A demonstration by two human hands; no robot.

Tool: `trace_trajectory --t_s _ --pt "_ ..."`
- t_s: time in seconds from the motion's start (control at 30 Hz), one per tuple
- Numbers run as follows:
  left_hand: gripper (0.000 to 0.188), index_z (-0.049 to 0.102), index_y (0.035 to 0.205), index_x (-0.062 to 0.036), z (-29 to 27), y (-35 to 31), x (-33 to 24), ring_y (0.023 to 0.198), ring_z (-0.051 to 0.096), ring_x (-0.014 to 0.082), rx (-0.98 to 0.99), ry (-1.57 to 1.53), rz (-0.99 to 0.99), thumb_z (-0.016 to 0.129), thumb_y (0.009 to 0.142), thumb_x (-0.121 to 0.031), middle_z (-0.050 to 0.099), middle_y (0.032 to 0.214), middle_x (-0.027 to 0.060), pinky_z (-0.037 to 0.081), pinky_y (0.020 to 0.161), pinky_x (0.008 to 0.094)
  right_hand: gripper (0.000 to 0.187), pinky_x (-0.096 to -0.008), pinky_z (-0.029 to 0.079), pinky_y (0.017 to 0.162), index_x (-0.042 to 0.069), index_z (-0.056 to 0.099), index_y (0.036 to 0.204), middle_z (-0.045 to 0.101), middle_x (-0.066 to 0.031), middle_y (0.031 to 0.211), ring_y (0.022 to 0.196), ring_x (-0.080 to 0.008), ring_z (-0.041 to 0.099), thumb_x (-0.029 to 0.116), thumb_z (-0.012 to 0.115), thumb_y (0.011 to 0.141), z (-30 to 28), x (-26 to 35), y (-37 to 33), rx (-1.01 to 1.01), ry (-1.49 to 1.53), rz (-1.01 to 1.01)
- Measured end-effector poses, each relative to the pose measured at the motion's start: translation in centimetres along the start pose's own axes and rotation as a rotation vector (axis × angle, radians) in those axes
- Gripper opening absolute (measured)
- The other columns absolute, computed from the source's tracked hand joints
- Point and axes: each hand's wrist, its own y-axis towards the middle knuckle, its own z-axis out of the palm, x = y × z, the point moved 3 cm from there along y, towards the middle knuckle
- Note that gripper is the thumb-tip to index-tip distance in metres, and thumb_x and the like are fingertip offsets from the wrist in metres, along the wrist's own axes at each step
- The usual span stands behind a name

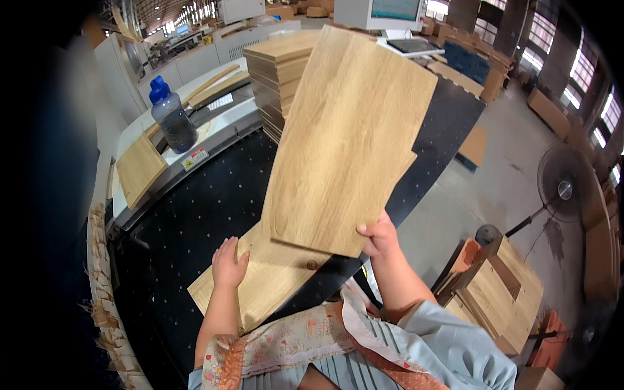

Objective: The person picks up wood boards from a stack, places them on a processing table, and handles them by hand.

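My right hand (379,235) is closed on the near right corner of a large wood-grain panel (351,136), thumb on top. This panel is raised over the table and hides part of what lies beneath. Under it, a second wood-grain board (279,286) lies slantwise on the black table, with a small dark round spot near its right side. My left hand (230,262) rests on the left part of that lower board, fingers stretched out along its far edge. Another panel's notched edge shows just right of the raised one.
A stack of boards (278,62) stands behind the raised panel. The black dotted tabletop (188,227) borders a white machine ledge carrying a blue-capped bottle (172,117) and a small board (140,170). At the right are a floor fan (564,190) and more wooden panels (497,292).
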Motion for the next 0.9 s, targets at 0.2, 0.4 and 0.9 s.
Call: trace_trajectory --t_s 0.2,0.4,0.9 --pt "0.051 0.053 0.122 -0.0045 -0.4 0.0 -0.6 0.126 0.040 0.0269 0.032 -0.009 -0.037 0.062 0.078 -0.029 0.051 0.129 0.0119 0.028 0.105 0.0430 0.069 -0.0394 0.043 0.093 -0.002 0.043 0.125 0.057 -0.0124 0.116 0.106 -0.0268 0.056 -0.004 0.062 0.059 -0.5 0.2 -0.9 0.021 -0.017 0.039" --pt "0.051 0.053 0.121 -0.0055 -0.2 -0.2 -0.2 0.125 0.041 0.0264 0.016 -0.003 -0.051 0.063 0.077 -0.029 0.051 0.128 0.0123 0.028 0.105 0.0421 0.064 -0.0371 0.043 0.091 -0.002 0.047 0.121 0.059 -0.0117 0.113 0.104 -0.0251 0.057 -0.004 0.060 0.059 -0.4 0.4 -1.1 0.034 -0.047 0.051" --pt "0.051 0.053 0.122 -0.0055 0.2 0.0 -0.1 0.124 0.042 0.0273 0.006 -0.006 -0.024 0.064 0.077 -0.029 0.052 0.127 0.0136 0.029 0.104 0.0421 0.054 -0.0294 0.045 0.083 -0.003 0.051 0.118 0.060 -0.0085 0.107 0.096 -0.0171 0.058 -0.003 0.059 0.065 -0.2 0.1 -1.4 0.064 -0.161 0.054"
